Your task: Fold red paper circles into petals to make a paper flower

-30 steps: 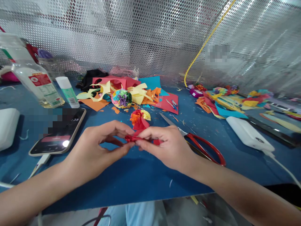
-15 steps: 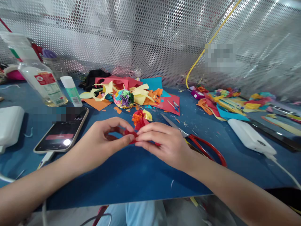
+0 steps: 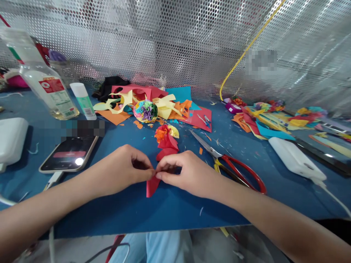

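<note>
Looks like you're at the folding-and-pinching step: your left hand point(image 3: 124, 170) and right hand point(image 3: 192, 173) come together at the fingertips, both pinching a folded red paper piece point(image 3: 152, 187) between them, one end poking out toward you over the worktop point(image 3: 109, 215). I'd say the next move calls for a light, even squeeze so the crease doesn't slip or crumple, though your fingers cover too much to tell how tight it is. Just past them lie loose red cutouts point(image 3: 168, 141), scissors point(image 3: 216, 153) beside your right hand, then a small orange-red paper flower point(image 3: 161, 133).
</note>
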`<action>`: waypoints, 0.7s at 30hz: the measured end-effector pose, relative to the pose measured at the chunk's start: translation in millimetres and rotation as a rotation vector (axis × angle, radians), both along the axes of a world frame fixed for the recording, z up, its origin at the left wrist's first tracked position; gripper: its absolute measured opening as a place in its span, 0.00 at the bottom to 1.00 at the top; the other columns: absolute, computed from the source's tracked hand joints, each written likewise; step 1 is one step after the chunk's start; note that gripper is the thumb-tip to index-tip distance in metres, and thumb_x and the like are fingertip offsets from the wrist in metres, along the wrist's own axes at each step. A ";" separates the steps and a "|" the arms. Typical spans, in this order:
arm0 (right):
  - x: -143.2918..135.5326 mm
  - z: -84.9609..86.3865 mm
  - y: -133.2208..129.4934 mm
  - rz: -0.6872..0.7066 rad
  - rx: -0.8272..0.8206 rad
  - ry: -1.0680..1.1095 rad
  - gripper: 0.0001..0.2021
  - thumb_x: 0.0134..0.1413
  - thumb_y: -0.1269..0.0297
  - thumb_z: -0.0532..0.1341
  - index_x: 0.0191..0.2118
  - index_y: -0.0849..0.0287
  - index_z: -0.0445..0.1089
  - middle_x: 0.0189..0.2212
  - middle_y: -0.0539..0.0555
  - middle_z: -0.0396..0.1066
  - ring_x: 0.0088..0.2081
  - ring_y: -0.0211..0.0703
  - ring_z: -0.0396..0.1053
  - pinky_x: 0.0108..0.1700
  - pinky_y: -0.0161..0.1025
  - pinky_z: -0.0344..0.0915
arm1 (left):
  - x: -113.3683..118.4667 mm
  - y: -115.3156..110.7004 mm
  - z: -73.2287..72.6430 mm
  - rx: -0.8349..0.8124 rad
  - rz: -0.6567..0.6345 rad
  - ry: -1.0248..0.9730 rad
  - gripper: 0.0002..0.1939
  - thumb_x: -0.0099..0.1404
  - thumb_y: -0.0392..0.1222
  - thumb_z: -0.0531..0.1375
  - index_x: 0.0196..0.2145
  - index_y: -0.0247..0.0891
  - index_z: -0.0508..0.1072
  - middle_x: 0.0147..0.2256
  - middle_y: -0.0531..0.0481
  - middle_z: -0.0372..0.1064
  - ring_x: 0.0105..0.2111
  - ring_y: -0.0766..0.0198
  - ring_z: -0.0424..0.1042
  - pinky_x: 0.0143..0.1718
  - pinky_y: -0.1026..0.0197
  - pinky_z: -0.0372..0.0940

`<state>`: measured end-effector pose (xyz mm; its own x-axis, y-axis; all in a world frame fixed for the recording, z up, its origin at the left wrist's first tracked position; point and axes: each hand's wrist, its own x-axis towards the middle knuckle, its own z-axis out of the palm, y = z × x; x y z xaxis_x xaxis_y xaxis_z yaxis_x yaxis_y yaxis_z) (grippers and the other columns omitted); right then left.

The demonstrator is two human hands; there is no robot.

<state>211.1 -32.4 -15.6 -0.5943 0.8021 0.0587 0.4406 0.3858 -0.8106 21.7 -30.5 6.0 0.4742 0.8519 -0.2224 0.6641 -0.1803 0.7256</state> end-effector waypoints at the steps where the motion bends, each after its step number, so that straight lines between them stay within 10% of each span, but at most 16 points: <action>1: -0.6 -1.0 0.1 0.008 0.128 -0.064 0.04 0.51 0.70 0.59 0.32 0.60 0.72 0.28 0.50 0.73 0.30 0.36 0.70 0.34 0.34 0.64 | 1.5 0.5 -3.2 0.046 0.015 0.008 0.11 0.55 0.44 0.56 0.24 0.39 0.76 0.21 0.54 0.69 0.22 0.66 0.63 0.22 0.66 0.56; 8: -2.6 -7.1 4.1 0.032 0.407 -0.222 0.05 0.50 0.73 0.60 0.32 0.60 0.73 0.30 0.50 0.70 0.33 0.36 0.68 0.35 0.33 0.63 | 2.1 3.2 -18.2 0.399 -0.031 0.086 0.09 0.54 0.39 0.56 0.23 0.40 0.77 0.23 0.53 0.70 0.20 0.67 0.63 0.24 0.65 0.55; 21: -7.3 -16.9 -1.1 0.002 0.445 -0.239 0.04 0.48 0.73 0.60 0.31 0.61 0.72 0.28 0.49 0.67 0.31 0.36 0.66 0.35 0.32 0.61 | -2.1 8.0 -2.7 0.213 -0.193 0.271 0.10 0.56 0.33 0.54 0.31 0.41 0.75 0.31 0.54 0.70 0.29 0.67 0.66 0.31 0.67 0.57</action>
